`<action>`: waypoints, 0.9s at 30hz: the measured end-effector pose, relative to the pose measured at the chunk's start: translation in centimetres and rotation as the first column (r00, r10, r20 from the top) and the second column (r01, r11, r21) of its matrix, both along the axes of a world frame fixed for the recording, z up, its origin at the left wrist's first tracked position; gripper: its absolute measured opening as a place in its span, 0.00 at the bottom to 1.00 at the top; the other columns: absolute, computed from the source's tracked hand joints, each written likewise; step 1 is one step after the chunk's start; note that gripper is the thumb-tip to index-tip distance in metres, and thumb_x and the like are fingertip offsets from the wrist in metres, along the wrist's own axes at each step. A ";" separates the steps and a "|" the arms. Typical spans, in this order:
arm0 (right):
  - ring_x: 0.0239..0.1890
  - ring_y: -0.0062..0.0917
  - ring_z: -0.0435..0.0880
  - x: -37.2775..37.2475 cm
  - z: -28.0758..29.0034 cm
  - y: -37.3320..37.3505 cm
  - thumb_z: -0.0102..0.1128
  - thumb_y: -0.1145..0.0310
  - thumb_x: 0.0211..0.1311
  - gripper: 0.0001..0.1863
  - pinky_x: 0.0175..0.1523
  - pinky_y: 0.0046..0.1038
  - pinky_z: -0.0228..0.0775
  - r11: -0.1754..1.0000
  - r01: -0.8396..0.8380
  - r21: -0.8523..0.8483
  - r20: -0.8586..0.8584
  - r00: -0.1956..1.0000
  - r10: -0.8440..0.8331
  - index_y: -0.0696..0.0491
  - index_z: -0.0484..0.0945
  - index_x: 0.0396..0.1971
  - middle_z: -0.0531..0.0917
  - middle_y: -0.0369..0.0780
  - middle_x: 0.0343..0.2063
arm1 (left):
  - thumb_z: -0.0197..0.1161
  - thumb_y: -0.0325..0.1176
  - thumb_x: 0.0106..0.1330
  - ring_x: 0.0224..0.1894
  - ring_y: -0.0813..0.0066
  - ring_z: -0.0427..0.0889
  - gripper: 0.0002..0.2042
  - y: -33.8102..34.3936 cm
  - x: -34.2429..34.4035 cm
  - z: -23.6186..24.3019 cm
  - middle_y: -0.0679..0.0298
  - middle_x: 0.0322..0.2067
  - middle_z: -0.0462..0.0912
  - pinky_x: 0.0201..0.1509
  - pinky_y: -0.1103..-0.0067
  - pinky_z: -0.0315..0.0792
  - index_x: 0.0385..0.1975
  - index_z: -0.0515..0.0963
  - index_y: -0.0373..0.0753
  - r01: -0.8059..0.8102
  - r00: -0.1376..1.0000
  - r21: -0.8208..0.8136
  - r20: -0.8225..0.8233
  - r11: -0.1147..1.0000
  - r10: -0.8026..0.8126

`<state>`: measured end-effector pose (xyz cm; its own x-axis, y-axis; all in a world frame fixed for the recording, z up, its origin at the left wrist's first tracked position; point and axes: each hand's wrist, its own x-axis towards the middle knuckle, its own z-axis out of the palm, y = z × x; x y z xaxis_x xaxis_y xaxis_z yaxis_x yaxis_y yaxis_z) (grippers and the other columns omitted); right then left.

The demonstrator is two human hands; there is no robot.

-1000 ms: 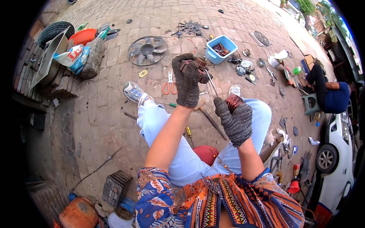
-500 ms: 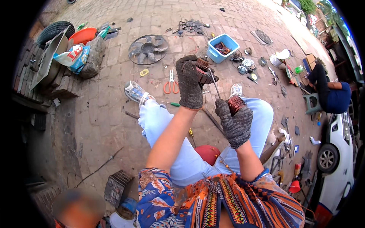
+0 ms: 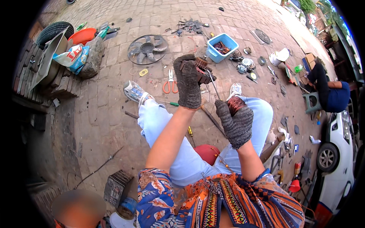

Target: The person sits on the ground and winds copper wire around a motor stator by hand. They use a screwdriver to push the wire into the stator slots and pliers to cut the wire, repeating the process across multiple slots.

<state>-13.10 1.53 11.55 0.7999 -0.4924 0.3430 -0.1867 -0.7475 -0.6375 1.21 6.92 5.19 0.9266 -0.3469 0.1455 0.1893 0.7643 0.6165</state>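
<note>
My left hand (image 3: 189,85), in a dark knitted glove, is closed around a slotted metal motor core (image 3: 204,75) with reddish copper windings. It is raised above the paving, beyond my knees. My right hand (image 3: 236,126), gloved alike, is closed on a thin metal rod (image 3: 215,87), whose far end reaches the core. A bundle of copper wire (image 3: 236,103) also sits in the right hand, between thumb and fingers. The rod's grip is hidden by the glove, and whether its tip sits inside a slot I cannot tell.
Beyond my hands stands a blue basin (image 3: 216,55) holding copper scraps. Orange-handled pliers (image 3: 170,84), a green-handled screwdriver (image 3: 173,103) and a fan wheel (image 3: 147,48) lie on the paving. Motor parts (image 3: 246,66) lie right of the basin. Another person (image 3: 336,95) sits far right, near a white car (image 3: 336,159).
My left hand and the core have shifted slightly left. The right hand, with the rod and wire bundle, has barely moved. Both grips are unchanged.
</note>
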 end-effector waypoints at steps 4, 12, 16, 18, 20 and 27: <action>0.14 0.37 0.71 -0.3 0.2 0.0 0.61 0.62 0.55 0.14 0.21 0.35 0.60 1.000 -0.002 -0.003 -0.034 0.999 0.002 0.56 0.77 0.18 0.73 0.45 0.12 | 0.52 0.50 0.65 0.31 0.65 0.79 0.20 -0.3 0.1 0.1 0.58 0.33 0.75 0.33 0.68 0.79 0.45 0.65 0.39 -0.033 0.999 0.028 0.041 0.999 0.032; 0.16 0.37 0.74 -0.4 1.1 -0.1 0.57 0.63 0.58 0.09 0.23 0.34 0.63 0.998 -0.069 -0.011 -0.051 0.996 0.068 0.51 0.83 0.30 0.77 0.45 0.15 | 0.51 0.49 0.65 0.29 0.63 0.79 0.20 -0.5 0.4 -0.2 0.57 0.33 0.74 0.29 0.68 0.79 0.46 0.63 0.40 -0.159 0.981 0.150 0.134 0.976 0.139; 0.15 0.35 0.72 -0.3 -0.2 -0.2 0.59 0.62 0.57 0.12 0.23 0.34 0.62 0.999 -0.005 0.031 -0.040 0.999 0.006 0.55 0.80 0.23 0.75 0.45 0.13 | 0.52 0.50 0.64 0.31 0.63 0.80 0.21 -0.6 0.1 0.0 0.57 0.34 0.74 0.30 0.67 0.79 0.47 0.62 0.41 -0.116 0.988 0.100 0.111 0.988 0.105; 0.14 0.35 0.71 -0.2 -0.5 -0.3 0.60 0.61 0.57 0.14 0.23 0.34 0.61 0.998 0.016 0.059 -0.025 1.000 -0.015 0.56 0.78 0.20 0.73 0.45 0.12 | 0.52 0.50 0.64 0.32 0.63 0.80 0.21 -0.6 0.0 -0.1 0.57 0.35 0.74 0.31 0.67 0.79 0.47 0.62 0.41 -0.079 0.993 0.068 0.096 0.995 0.072; 0.13 0.34 0.70 0.2 -0.7 0.0 0.61 0.61 0.56 0.16 0.22 0.34 0.60 0.994 0.014 0.111 0.032 0.999 -0.018 0.57 0.76 0.17 0.72 0.45 0.11 | 0.52 0.50 0.65 0.32 0.63 0.79 0.21 -0.8 -0.1 -0.6 0.57 0.35 0.74 0.32 0.67 0.79 0.47 0.62 0.41 -0.109 0.988 0.120 0.121 0.987 0.095; 0.12 0.36 0.69 -0.2 0.6 -0.4 0.61 0.61 0.56 0.15 0.21 0.34 0.59 0.993 0.019 0.116 -0.064 0.998 -0.012 0.57 0.77 0.18 0.71 0.44 0.10 | 0.56 0.46 0.64 0.31 0.77 0.75 0.18 -0.5 -0.4 0.4 0.65 0.32 0.71 0.34 0.78 0.74 0.45 0.64 0.41 0.018 1.000 -0.016 -0.020 1.000 -0.019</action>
